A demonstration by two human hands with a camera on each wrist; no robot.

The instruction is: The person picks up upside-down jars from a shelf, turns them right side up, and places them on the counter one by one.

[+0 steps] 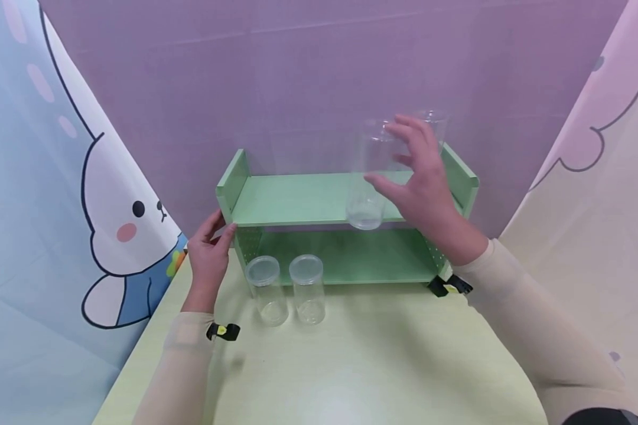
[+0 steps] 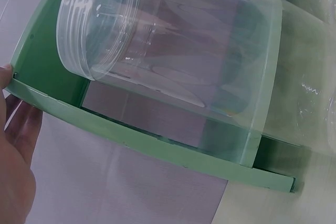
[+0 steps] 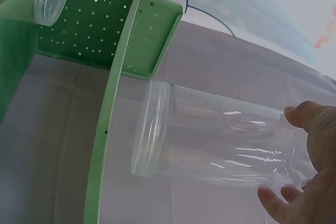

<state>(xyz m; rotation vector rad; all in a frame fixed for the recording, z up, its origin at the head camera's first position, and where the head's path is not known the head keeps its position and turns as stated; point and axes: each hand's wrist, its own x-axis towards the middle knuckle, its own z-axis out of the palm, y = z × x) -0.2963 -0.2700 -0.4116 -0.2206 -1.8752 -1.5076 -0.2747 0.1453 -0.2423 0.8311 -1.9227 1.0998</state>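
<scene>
My left hand [image 1: 211, 257] pinches the lower left side of a green two-tier shelf [image 1: 298, 200], thumb on the front edge and fingers behind the panel. Before the upper tier, my right hand [image 1: 422, 183] holds a tall clear plastic jar [image 1: 365, 203] between thumb and fingers. In the right wrist view, the thumb [image 3: 302, 115] lies along one side of this jar [image 3: 220, 135], with fingertips at its opposite side. The jar's ribbed end points toward the shelf. Another clear jar [image 1: 435, 121] shows behind the right hand at the upper tier's right end.
Two lidded clear jars, a left one [image 1: 266, 289] and a right one [image 1: 308, 289], stand upright on the pale table [image 1: 329, 366] before the shelf's left half. A purple cloth [image 1: 319, 77] hangs behind. Printed cloths flank both sides, a rabbit [image 1: 122, 218] on the left.
</scene>
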